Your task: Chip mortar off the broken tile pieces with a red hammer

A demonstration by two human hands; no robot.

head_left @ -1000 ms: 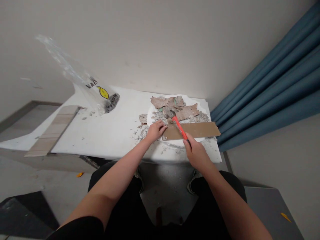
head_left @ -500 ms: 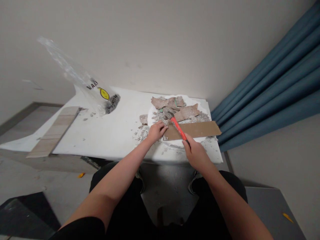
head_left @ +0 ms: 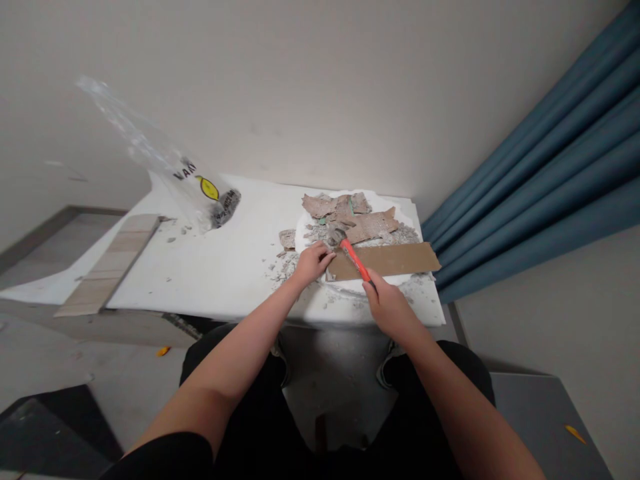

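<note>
My right hand [head_left: 387,300] is wrapped round the lower handle of a hammer [head_left: 356,259] with a red grip. The hammer's metal head [head_left: 337,235] is low, over grey rubble just behind the left end of a flat brown board [head_left: 390,260]. At that same end is my left hand [head_left: 315,262], its fingers curled and pressed together close to the hammer head. What those fingers grip is hidden. Behind the board lie torn, brown-faced pieces of plasterboard [head_left: 373,225] and crumbled grey rubble [head_left: 405,233]. One smaller broken piece [head_left: 287,239] sits left of the pile.
A white-covered table [head_left: 220,267] stands against the wall. A clear plastic bag [head_left: 190,190] with dark contents leans at its back left. Across the table's left end lies a wood-patterned plank [head_left: 113,263]. Blue curtains [head_left: 545,147] hang at the right.
The hammer head has dropped slightly toward me and tilted, and my right hand has shifted a little. My left hand has stayed in place.
</note>
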